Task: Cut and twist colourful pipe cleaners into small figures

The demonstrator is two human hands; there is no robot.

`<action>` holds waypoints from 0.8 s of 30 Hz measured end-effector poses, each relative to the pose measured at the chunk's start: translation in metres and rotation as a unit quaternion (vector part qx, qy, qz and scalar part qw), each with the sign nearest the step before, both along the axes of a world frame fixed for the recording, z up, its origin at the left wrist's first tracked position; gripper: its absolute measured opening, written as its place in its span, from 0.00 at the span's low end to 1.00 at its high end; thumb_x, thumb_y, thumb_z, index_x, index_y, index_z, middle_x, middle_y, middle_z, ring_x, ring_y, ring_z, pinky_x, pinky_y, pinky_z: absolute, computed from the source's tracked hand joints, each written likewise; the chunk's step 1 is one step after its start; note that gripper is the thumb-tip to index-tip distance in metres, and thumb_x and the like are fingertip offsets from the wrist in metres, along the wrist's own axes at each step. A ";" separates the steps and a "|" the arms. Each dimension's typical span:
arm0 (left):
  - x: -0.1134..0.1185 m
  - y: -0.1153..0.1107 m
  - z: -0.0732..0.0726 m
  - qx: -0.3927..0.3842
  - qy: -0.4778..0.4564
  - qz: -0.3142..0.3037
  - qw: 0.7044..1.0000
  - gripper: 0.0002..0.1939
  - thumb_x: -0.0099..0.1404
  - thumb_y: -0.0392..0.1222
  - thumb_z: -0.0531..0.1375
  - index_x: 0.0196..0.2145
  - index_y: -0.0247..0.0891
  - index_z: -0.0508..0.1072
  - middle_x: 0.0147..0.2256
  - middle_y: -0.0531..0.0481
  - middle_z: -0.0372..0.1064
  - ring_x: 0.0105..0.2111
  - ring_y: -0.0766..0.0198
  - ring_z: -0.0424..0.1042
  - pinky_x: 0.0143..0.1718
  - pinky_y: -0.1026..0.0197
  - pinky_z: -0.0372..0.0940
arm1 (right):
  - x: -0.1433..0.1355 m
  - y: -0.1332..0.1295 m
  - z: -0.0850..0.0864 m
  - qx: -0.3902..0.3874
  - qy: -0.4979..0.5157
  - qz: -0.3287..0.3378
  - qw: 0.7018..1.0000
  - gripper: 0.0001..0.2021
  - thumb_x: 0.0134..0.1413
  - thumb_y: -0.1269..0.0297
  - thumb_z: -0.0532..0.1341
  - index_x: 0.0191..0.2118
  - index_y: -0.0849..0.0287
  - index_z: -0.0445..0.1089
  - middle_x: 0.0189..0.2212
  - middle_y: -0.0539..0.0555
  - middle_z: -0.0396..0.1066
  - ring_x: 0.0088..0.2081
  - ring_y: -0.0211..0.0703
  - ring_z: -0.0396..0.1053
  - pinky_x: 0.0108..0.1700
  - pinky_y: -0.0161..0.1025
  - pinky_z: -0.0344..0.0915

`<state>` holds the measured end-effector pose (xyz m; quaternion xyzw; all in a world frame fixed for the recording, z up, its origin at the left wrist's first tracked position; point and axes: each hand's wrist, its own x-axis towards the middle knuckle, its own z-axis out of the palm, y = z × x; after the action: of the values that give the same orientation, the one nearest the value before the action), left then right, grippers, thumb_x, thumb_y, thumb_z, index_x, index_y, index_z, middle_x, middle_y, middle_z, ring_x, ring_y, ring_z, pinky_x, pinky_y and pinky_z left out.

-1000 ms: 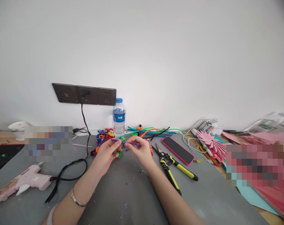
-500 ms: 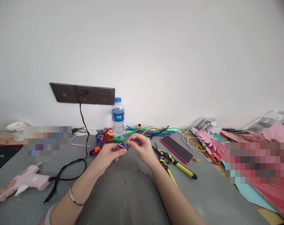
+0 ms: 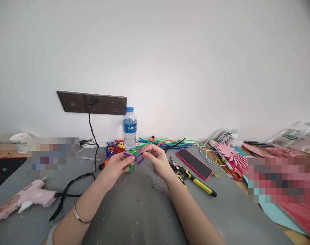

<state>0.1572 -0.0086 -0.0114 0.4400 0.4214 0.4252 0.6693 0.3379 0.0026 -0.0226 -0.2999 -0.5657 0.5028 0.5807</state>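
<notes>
Above the grey table [image 3: 121, 211], my left hand [image 3: 119, 162] pinches a short purple pipe cleaner [image 3: 128, 154] between thumb and fingertips. My right hand [image 3: 156, 160] grips purple pipe cleaner [image 3: 140, 161] too, with bent ends sticking out to the left. Whether both hands hold one bent piece or two pieces I cannot tell. Just behind the hands stand small fuzzy figures: a purple and orange one [image 3: 110, 149], a red one with a yellow face [image 3: 120, 146], and a green one [image 3: 130, 167] partly covered by my left hand.
A water bottle [image 3: 129, 129] stands by the wall beside loose pipe cleaners [image 3: 175, 144]. To the right lie yellow-black pliers [image 3: 199, 183], a pink-cased phone [image 3: 194, 164], cables and pink folded paper [image 3: 230, 153]. At left are a pink glue gun [image 3: 33, 195] and its black cord [image 3: 64, 190].
My hands have drawn slightly apart, and more of the purple pipe cleaner shows between them. The right fingertips have turned a little. The whole view has shifted slightly.
</notes>
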 end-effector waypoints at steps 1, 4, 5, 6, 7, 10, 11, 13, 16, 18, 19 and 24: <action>0.000 0.001 0.000 -0.014 -0.032 0.017 0.999 0.17 0.49 0.51 0.71 0.27 0.36 0.74 0.25 0.52 0.67 0.25 0.69 0.61 0.26 0.66 0.56 | 0.000 0.000 0.000 0.005 0.000 0.000 1.000 0.09 0.48 0.58 0.68 0.29 0.56 0.71 0.30 0.51 0.72 0.34 0.40 0.68 0.39 0.38 0.66; 0.000 0.002 0.001 -0.046 -0.093 0.032 0.994 0.16 0.48 0.49 0.72 0.24 0.36 0.73 0.25 0.52 0.67 0.26 0.68 0.63 0.26 0.66 0.57 | -0.001 0.001 -0.003 0.009 0.002 0.005 1.000 0.08 0.49 0.59 0.68 0.29 0.56 0.72 0.31 0.51 0.73 0.36 0.42 0.69 0.40 0.39 0.67; 0.000 0.002 0.001 -0.050 -0.100 0.028 0.993 0.16 0.48 0.49 0.72 0.25 0.36 0.74 0.25 0.52 0.67 0.26 0.68 0.64 0.25 0.66 0.57 | -0.001 0.001 -0.003 0.007 0.003 0.000 1.000 0.08 0.50 0.59 0.68 0.30 0.56 0.72 0.32 0.51 0.73 0.36 0.42 0.69 0.41 0.39 0.67; 0.000 0.001 0.001 -0.051 -0.099 0.021 0.994 0.15 0.49 0.49 0.72 0.26 0.36 0.74 0.25 0.52 0.68 0.25 0.68 0.64 0.25 0.66 0.58 | -0.002 0.001 -0.004 0.006 0.005 -0.007 1.000 0.08 0.50 0.58 0.68 0.30 0.55 0.72 0.32 0.52 0.73 0.36 0.42 0.69 0.41 0.39 0.67; 0.000 0.000 0.001 -0.050 -0.091 0.013 0.995 0.15 0.49 0.48 0.72 0.27 0.36 0.75 0.25 0.51 0.68 0.25 0.67 0.64 0.25 0.65 0.58 | -0.002 0.001 -0.004 0.004 0.005 -0.014 1.000 0.08 0.49 0.58 0.68 0.30 0.55 0.72 0.32 0.52 0.73 0.36 0.42 0.69 0.41 0.39 0.67; 0.000 -0.002 0.002 -0.028 -0.043 -0.009 0.999 0.14 0.51 0.49 0.71 0.28 0.36 0.76 0.25 0.51 0.69 0.24 0.67 0.63 0.25 0.64 0.57 | -0.002 0.000 -0.003 0.003 0.005 -0.021 1.000 0.09 0.49 0.57 0.68 0.30 0.56 0.71 0.31 0.52 0.74 0.35 0.42 0.69 0.41 0.40 0.67; 0.000 -0.003 0.003 -0.018 -0.024 -0.016 0.999 0.14 0.51 0.49 0.70 0.28 0.36 0.76 0.25 0.51 0.68 0.24 0.67 0.63 0.25 0.64 0.57 | -0.002 0.000 -0.002 0.004 0.007 -0.020 1.000 0.09 0.49 0.57 0.68 0.29 0.56 0.71 0.31 0.51 0.73 0.35 0.42 0.69 0.41 0.40 0.67; 0.000 -0.004 0.006 0.001 0.009 -0.031 0.999 0.14 0.51 0.50 0.70 0.28 0.36 0.76 0.25 0.52 0.68 0.23 0.68 0.62 0.25 0.64 0.57 | -0.002 0.000 0.000 0.007 0.010 -0.015 1.000 0.08 0.49 0.58 0.68 0.29 0.55 0.71 0.30 0.50 0.73 0.34 0.41 0.69 0.41 0.40 0.67; 0.001 -0.006 0.009 0.012 0.041 -0.040 0.998 0.15 0.50 0.50 0.70 0.27 0.36 0.76 0.24 0.52 0.67 0.22 0.68 0.60 0.26 0.63 0.57 | -0.002 -0.001 0.001 0.008 0.015 -0.005 1.000 0.08 0.49 0.59 0.68 0.28 0.56 0.71 0.29 0.50 0.73 0.33 0.41 0.70 0.40 0.40 0.67; 0.002 -0.006 0.011 0.017 0.045 -0.042 0.998 0.15 0.49 0.50 0.70 0.26 0.36 0.76 0.24 0.52 0.67 0.22 0.68 0.60 0.26 0.63 0.56 | -0.002 -0.001 0.001 0.006 0.021 0.002 1.000 0.08 0.48 0.60 0.69 0.27 0.56 0.71 0.28 0.50 0.73 0.33 0.41 0.70 0.40 0.40 0.67; 0.003 -0.006 0.012 0.020 0.044 -0.044 0.998 0.15 0.48 0.50 0.70 0.25 0.36 0.75 0.24 0.52 0.67 0.22 0.68 0.60 0.25 0.63 0.56 | -0.002 -0.002 0.001 0.004 0.024 0.004 1.000 0.08 0.48 0.60 0.69 0.27 0.56 0.71 0.28 0.50 0.73 0.33 0.41 0.70 0.40 0.39 0.67; 0.003 -0.006 0.009 0.039 0.043 -0.055 0.997 0.15 0.48 0.50 0.71 0.23 0.36 0.75 0.25 0.52 0.66 0.21 0.70 0.59 0.25 0.64 0.55 | -0.002 -0.001 0.000 -0.012 0.017 0.003 1.000 0.10 0.47 0.58 0.69 0.27 0.56 0.70 0.29 0.50 0.73 0.33 0.41 0.69 0.39 0.40 0.68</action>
<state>0.1599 -0.0149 -0.0022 0.5063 0.4084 0.3846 0.6549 0.3355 0.0012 -0.0224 -0.2967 -0.5504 0.5161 0.5854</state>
